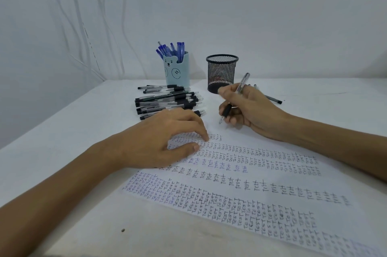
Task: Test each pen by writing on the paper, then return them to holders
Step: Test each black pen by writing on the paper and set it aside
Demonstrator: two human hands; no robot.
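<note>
Black-gripped clear plastic pen (243, 83) in right hand (251, 111)

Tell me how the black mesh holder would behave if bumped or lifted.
No pens stick out above the black mesh holder, so it is probably light and might slide or tip if bumped. Its wire mesh looks stiff, likely holding shape when lifted. The right hand, gripping a pen, is close beside it.

The paper (261, 175) carries rows of one handwritten word. Small black "TEST" fills its near and far bands. Across its middle run larger "Test" rows, one black and a shorter one blue.
</note>
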